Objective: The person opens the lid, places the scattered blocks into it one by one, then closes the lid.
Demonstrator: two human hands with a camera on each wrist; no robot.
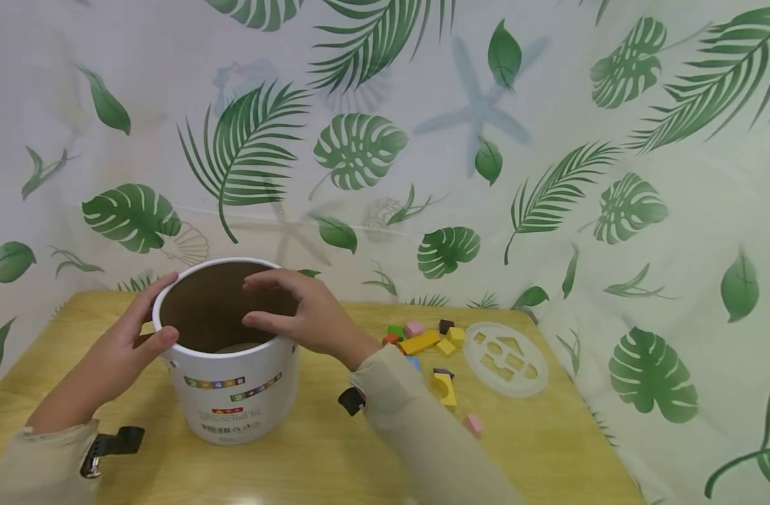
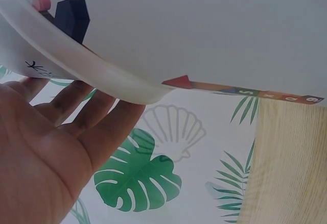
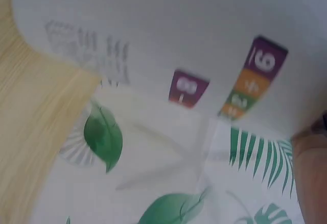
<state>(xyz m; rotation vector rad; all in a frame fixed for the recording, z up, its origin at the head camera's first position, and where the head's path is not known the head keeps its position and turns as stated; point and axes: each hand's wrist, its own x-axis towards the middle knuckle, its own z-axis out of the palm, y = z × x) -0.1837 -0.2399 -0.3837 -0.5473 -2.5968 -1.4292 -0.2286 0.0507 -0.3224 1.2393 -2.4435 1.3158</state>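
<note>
A white bucket [image 1: 240,393] printed with colourful number strips stands upright and lidless on the table, its inside in shadow. At its left side my left hand [image 1: 116,358] touches the rim, thumb at the near edge and fingers spread along the outside. From the left wrist, those fingers [image 2: 110,127] look nearly straight beneath the rim. My right hand [image 1: 309,315] is over the bucket's right edge, thumb and fingers apart above the opening, with nothing visible between them. In the right wrist view the bucket's printed wall [image 3: 153,40] fills the upper part; only a bit of hand shows.
Several coloured toy blocks [image 1: 419,342] lie right of the bucket, partly behind my right forearm. Beyond them is a translucent lid [image 1: 533,365] with shaped cutouts. A pink block [image 1: 473,424] lies nearer me. A leaf-patterned sheet [image 1: 385,203] hangs behind the wooden table [image 1: 536,449].
</note>
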